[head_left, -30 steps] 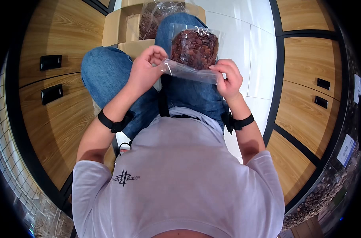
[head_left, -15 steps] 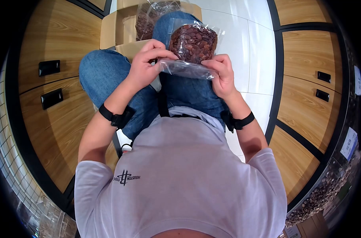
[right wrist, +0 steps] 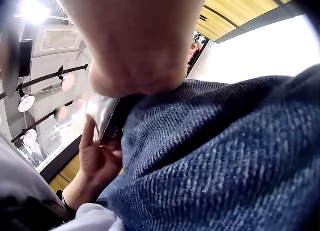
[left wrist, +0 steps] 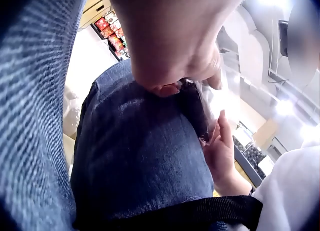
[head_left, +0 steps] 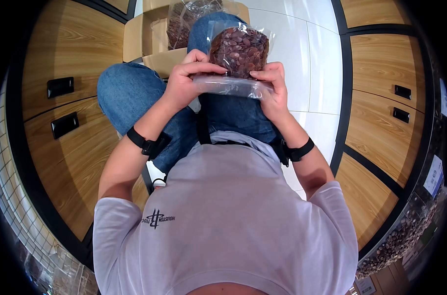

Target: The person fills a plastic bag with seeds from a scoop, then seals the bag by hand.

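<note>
- At the far left, an open brown cardboard box [head_left: 133, 43] stands on the white tiled floor [head_left: 294, 56]; inside, toward its far edge, lies a clear plastic bag of dark reddish-brown seeds [head_left: 180, 30], partly hidden by the knee.
- Next, the person's left hand [head_left: 184, 81] grips the near left corner of the held bag, one finger laid across the plastic.
- Between the hands, over the right leg in blue denim [head_left: 235, 112], is a clear plastic pouch packed with flat brown seeds [head_left: 239, 51]. Filling looks done: the seeds sit bunched at its far end. The near edge is a flat, seedless strip; whether it is sealed cannot be told, so that end seems to be what is left.
- Rightmost, the right hand [head_left: 275, 87] pinches the near right corner; the two hands are apart from each other.
</note>
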Demonstrator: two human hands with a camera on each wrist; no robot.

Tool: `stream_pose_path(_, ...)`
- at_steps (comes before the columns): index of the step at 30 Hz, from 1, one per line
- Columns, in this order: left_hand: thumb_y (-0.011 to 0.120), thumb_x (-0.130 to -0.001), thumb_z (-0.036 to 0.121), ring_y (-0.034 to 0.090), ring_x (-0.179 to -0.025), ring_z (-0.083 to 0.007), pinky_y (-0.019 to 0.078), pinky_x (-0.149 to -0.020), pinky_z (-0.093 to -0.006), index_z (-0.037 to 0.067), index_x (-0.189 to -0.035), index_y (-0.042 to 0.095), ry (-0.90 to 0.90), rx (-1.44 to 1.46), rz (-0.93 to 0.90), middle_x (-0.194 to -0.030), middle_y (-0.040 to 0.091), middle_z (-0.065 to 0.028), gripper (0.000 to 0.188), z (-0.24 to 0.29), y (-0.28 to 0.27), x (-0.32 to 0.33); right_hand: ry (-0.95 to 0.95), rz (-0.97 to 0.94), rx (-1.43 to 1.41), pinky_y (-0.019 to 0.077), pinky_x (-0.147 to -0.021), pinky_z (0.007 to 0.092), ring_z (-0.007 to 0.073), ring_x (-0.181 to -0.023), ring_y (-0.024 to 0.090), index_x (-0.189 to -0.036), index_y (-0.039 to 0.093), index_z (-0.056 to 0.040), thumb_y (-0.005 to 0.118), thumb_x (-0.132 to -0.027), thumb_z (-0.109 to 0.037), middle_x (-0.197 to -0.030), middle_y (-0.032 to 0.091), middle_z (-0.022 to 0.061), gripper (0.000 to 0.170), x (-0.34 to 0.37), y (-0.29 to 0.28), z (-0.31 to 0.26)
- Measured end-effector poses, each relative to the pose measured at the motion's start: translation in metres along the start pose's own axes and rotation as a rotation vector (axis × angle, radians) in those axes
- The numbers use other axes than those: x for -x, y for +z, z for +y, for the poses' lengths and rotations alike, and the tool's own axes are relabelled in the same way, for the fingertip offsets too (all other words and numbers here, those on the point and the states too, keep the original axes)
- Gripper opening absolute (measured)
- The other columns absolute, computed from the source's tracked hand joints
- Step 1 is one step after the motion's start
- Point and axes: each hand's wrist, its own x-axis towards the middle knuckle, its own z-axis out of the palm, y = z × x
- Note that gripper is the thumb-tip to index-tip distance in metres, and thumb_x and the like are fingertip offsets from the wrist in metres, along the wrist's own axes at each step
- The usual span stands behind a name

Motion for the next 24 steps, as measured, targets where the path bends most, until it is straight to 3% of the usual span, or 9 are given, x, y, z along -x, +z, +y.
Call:
stream_pose_path(4,0.082,-0.074,0.005,0.051,-0.084,-0.0112,0.0446,-0.077,-0.0227,0.008,-0.1,0.079,-0.013,-0.059,0.02,-0.087,0.049,0.0025,0.026,-0.002,0.002,-0.001,0.033,0.025,0.013,0.0422,-0.084,0.0272,0.0197,-0.096,0.047,-0.1,0.07,-0.0055,0.072,-0.081,0.001,-0.096,0.049,0.0058,0.02,-0.003,0.002,-0.003)
stream_pose_path(6,0.081,-0.075,0.003,0.052,-0.083,-0.0098,0.0461,-0.074,-0.0219,0.006,-0.098,0.079,-0.123,0.045,0.095,-0.087,0.05,0.0019,0.023,-0.002,0.007,-0.001,0.05,0.039,-0.004,0.0422,-0.083,0.0261,0.0185,-0.094,0.048,-0.098,0.071,-0.0051,0.072,-0.079,0.002,-0.095,0.049,0.0054,0.02,-0.005,0.002,-0.005)
stream_pose_path(7,0.081,-0.075,0.003,0.052,-0.083,-0.0098,0.0461,-0.074,-0.0219,0.006,-0.098,0.079,-0.124,0.045,0.095,-0.087,0.05,0.0019,0.023,0.0,0.009,-0.001,0.143,0.049,-0.072,0.0424,-0.082,0.0252,0.0166,-0.092,0.048,-0.098,0.072,-0.0052,0.072,-0.079,0.003,-0.095,0.05,0.005,0.02,-0.007,0.001,-0.007)
stream_pose_path(13,0.078,-0.077,-0.003,0.055,-0.083,-0.0083,0.0515,-0.072,-0.0219,0.001,-0.097,0.072,0.007,-0.003,0.103,-0.09,0.054,-0.0015,0.021,-0.016,0.007,-0.003,0.26,0.042,-0.223,0.0425,-0.074,0.0209,0.0082,-0.081,0.049,-0.097,0.063,-0.003,0.074,-0.079,0.004,-0.092,0.05,0.0012,0.022,-0.004,-0.007,0.005)
stream_pose_path(15,0.077,-0.08,-0.003,0.059,-0.08,-0.0085,0.0563,-0.065,-0.0232,0.003,-0.101,0.057,-0.108,0.568,0.195,-0.092,0.056,-0.0043,0.03,-0.027,0.009,-0.006,0.317,0.066,-0.345,0.0422,-0.072,0.0199,0.0066,-0.079,0.049,-0.096,0.058,-0.0028,0.075,-0.079,0.005,-0.091,0.05,0.0002,0.026,-0.004,-0.006,0.009)
stream_pose_path(16,0.077,-0.08,-0.003,0.059,-0.08,-0.0085,0.0563,-0.065,-0.0232,0.003,-0.101,0.057,-0.108,0.568,0.195,-0.092,0.056,-0.0043,0.03,-0.024,0.009,-0.005,0.303,0.096,-0.402,0.0417,-0.07,0.0192,0.0056,-0.078,0.048,-0.094,0.053,-0.0046,0.077,-0.077,0.006,-0.089,0.049,-0.0006,0.031,-0.006,-0.005,0.008)
stream_pose_path(19,0.073,-0.084,-0.001,0.066,-0.074,-0.0119,0.0552,-0.055,-0.023,0.007,-0.108,0.045,-0.382,0.431,0.156,-0.087,0.061,-0.0056,0.037,-0.003,0.003,-0.007,0.283,0.122,-0.404,0.0409,-0.066,0.0186,0.0043,-0.075,0.046,-0.091,0.047,-0.0071,0.08,-0.074,0.007,-0.085,0.048,-0.0013,0.04,-0.007,-0.008,0.013)
stream_pose_path(21,0.071,-0.088,0.004,0.069,-0.06,-0.0157,0.0564,-0.046,-0.0277,0.005,-0.109,0.048,-0.652,0.199,-0.034,-0.078,0.065,-0.0053,0.031,0.008,-0.006,-0.012,0.276,0.114,-0.35,0.0408,-0.065,0.0187,0.0041,-0.074,0.046,-0.09,0.046,-0.0079,0.081,-0.073,0.007,-0.084,0.049,-0.0012,0.042,-0.008,-0.013,0.016)
stream_pose_path(24,0.07,-0.091,0.007,0.068,-0.054,-0.0174,0.0571,-0.048,-0.028,0.005,-0.11,0.048,-0.675,0.099,-0.074,-0.072,0.067,-0.0052,0.029,0.013,-0.004,-0.012,0.298,0.056,-0.234,0.0408,-0.064,0.019,0.0037,-0.071,0.045,-0.09,0.047,-0.0073,0.082,-0.074,0.005,-0.084,0.051,-0.0013,0.04,-0.01,-0.021,0.02)
